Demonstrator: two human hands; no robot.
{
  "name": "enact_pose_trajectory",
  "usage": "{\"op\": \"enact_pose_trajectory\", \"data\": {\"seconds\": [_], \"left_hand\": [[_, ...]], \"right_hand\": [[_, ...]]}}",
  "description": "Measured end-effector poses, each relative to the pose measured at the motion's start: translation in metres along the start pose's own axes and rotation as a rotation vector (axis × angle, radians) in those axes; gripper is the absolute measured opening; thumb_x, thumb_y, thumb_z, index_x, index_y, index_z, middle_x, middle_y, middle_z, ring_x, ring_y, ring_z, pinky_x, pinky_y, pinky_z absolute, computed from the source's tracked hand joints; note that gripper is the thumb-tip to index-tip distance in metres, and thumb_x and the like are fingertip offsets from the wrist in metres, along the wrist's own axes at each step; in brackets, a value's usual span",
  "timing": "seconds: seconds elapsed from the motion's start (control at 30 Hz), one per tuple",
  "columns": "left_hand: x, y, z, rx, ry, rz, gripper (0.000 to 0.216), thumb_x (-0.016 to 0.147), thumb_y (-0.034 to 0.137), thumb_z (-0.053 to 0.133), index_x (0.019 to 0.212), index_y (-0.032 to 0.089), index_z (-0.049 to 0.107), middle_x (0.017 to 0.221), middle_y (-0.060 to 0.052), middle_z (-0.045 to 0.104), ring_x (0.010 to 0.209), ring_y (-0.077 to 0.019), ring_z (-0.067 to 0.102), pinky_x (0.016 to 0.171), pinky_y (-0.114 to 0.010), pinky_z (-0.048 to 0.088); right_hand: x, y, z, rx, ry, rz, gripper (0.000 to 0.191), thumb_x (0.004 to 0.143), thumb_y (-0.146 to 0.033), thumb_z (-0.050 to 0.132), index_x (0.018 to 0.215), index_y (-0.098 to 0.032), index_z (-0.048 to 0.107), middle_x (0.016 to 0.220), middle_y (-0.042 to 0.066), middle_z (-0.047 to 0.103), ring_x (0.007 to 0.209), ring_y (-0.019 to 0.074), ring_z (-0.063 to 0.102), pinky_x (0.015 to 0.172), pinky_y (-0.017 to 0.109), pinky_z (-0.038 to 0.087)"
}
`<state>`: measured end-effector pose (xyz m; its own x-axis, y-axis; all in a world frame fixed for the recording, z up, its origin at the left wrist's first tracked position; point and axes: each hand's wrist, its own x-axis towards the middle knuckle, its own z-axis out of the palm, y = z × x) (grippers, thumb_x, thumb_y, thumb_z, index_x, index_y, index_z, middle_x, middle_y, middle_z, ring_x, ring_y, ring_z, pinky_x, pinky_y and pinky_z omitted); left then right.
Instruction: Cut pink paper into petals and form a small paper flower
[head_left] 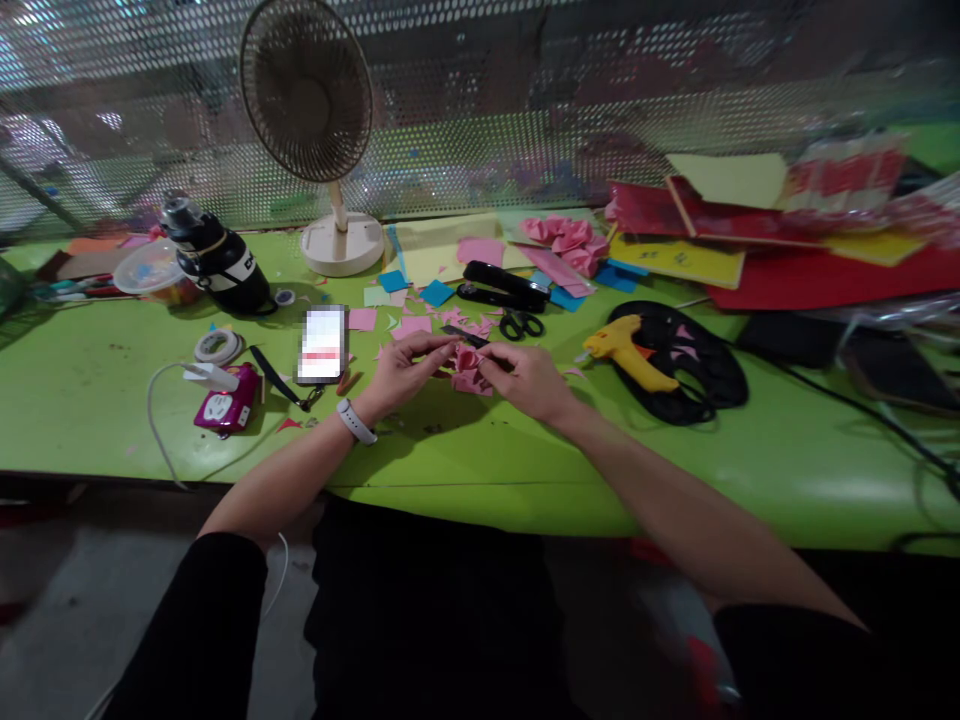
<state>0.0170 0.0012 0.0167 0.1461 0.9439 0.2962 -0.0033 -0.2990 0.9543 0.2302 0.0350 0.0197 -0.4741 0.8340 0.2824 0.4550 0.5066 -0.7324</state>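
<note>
Between my two hands is a pink paper flower (466, 362), its folded petals showing over the green table. My left hand (409, 372) pinches it from the left side, thumb and fingertips together. From the right, my right hand (529, 378) also pinches its edge. Just beyond the fingers lie black scissors (520, 325), with pink paper scraps (412, 327) around them. A black stapler (506, 285) rests farther back. Several finished-looking pink paper flowers (566, 243) are bunched behind the stapler.
A yellow glue gun (630, 353) lies on a black pad to the right. To the left are a phone (322, 345), a purple power adapter (229, 400) with a cable, and a black bottle (217, 262). A fan (341, 245) stands behind. Red paper (810, 275) fills the back right.
</note>
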Motion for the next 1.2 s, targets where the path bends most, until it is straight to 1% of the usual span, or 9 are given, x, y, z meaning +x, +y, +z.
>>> {"op": "enact_pose_trajectory", "data": {"seconds": [0.17, 0.33, 0.43, 0.63, 0.73, 0.9, 1.0, 1.1, 1.2], "left_hand": [[0.0006, 0.0019, 0.0005, 0.002, -0.008, 0.039, 0.027, 0.092, 0.039, 0.072, 0.11, 0.02, 0.079, 0.099, -0.007, 0.072, 0.083, -0.0122, 0.07, 0.074, -0.028, 0.065], [0.0025, 0.0034, -0.0012, 0.117, 0.03, 0.083, 0.024, 0.092, 0.038, 0.073, 0.107, 0.021, 0.08, 0.094, -0.007, 0.073, 0.08, -0.0115, 0.066, 0.07, -0.025, 0.059], [0.0029, 0.0026, -0.0022, 0.131, 0.018, 0.107, 0.022, 0.092, 0.036, 0.073, 0.107, 0.022, 0.08, 0.091, -0.006, 0.072, 0.078, -0.0111, 0.064, 0.067, -0.024, 0.056], [0.0032, 0.0013, -0.0029, 0.102, 0.0, 0.122, 0.021, 0.093, 0.033, 0.072, 0.108, 0.022, 0.08, 0.09, -0.006, 0.071, 0.078, -0.011, 0.064, 0.068, -0.024, 0.055], [0.0034, 0.0023, -0.0036, 0.138, -0.002, 0.12, 0.021, 0.093, 0.033, 0.071, 0.108, 0.022, 0.08, 0.089, -0.006, 0.071, 0.078, -0.0113, 0.063, 0.066, -0.024, 0.054], [0.0023, 0.0038, -0.003, 0.225, 0.008, 0.173, 0.018, 0.093, 0.029, 0.071, 0.107, 0.021, 0.079, 0.091, -0.006, 0.071, 0.078, -0.0115, 0.063, 0.063, -0.022, 0.051], [0.0013, 0.0028, -0.0031, 0.265, -0.001, 0.188, 0.02, 0.093, 0.027, 0.069, 0.11, 0.021, 0.078, 0.092, -0.006, 0.071, 0.079, -0.0115, 0.063, 0.065, -0.022, 0.052], [0.0012, 0.0006, -0.005, 0.314, -0.024, 0.234, 0.032, 0.093, 0.022, 0.066, 0.124, 0.021, 0.072, 0.096, -0.007, 0.069, 0.08, -0.0123, 0.065, 0.069, -0.025, 0.056], [0.0016, -0.0017, -0.007, 0.479, -0.044, 0.305, 0.035, 0.092, 0.022, 0.066, 0.126, 0.022, 0.071, 0.102, -0.009, 0.069, 0.087, -0.0159, 0.066, 0.077, -0.03, 0.059]], "right_hand": [[0.0005, -0.0004, -0.0001, 0.023, -0.01, 0.009, 0.029, 0.091, -0.036, 0.054, 0.097, -0.017, 0.076, 0.076, 0.007, 0.075, 0.062, 0.0209, 0.066, 0.059, 0.033, 0.049], [0.0008, 0.0001, -0.0008, 0.021, -0.014, 0.014, 0.027, 0.092, -0.036, 0.055, 0.096, -0.019, 0.075, 0.075, 0.006, 0.075, 0.062, 0.0211, 0.065, 0.059, 0.033, 0.049], [0.0007, 0.001, -0.0007, 0.011, -0.005, 0.008, 0.027, 0.092, -0.036, 0.055, 0.096, -0.019, 0.076, 0.075, 0.006, 0.075, 0.062, 0.0206, 0.065, 0.058, 0.033, 0.048], [0.0004, 0.001, -0.0002, 0.009, -0.02, 0.013, 0.029, 0.092, -0.037, 0.054, 0.096, -0.018, 0.076, 0.076, 0.007, 0.074, 0.061, 0.0202, 0.066, 0.058, 0.032, 0.048], [0.0004, 0.0009, -0.0004, -0.003, -0.01, 0.014, 0.03, 0.091, -0.037, 0.054, 0.097, -0.018, 0.076, 0.076, 0.007, 0.075, 0.061, 0.0202, 0.065, 0.058, 0.032, 0.047], [0.0004, 0.0011, -0.001, -0.021, -0.001, 0.006, 0.029, 0.09, -0.035, 0.055, 0.099, -0.017, 0.077, 0.08, 0.008, 0.076, 0.066, 0.0213, 0.067, 0.061, 0.033, 0.048], [0.0005, 0.0021, -0.0005, -0.056, -0.002, -0.008, 0.032, 0.091, -0.035, 0.054, 0.101, -0.016, 0.077, 0.08, 0.008, 0.077, 0.065, 0.0207, 0.066, 0.062, 0.033, 0.047], [0.0003, 0.0041, 0.0003, -0.142, 0.022, -0.044, 0.033, 0.093, -0.036, 0.052, 0.101, -0.016, 0.077, 0.081, 0.009, 0.077, 0.064, 0.0208, 0.065, 0.061, 0.033, 0.045], [0.0001, 0.0056, 0.0003, -0.244, 0.051, -0.115, 0.033, 0.094, -0.035, 0.05, 0.102, -0.018, 0.077, 0.089, 0.01, 0.079, 0.071, 0.0227, 0.068, 0.064, 0.034, 0.046]]}}
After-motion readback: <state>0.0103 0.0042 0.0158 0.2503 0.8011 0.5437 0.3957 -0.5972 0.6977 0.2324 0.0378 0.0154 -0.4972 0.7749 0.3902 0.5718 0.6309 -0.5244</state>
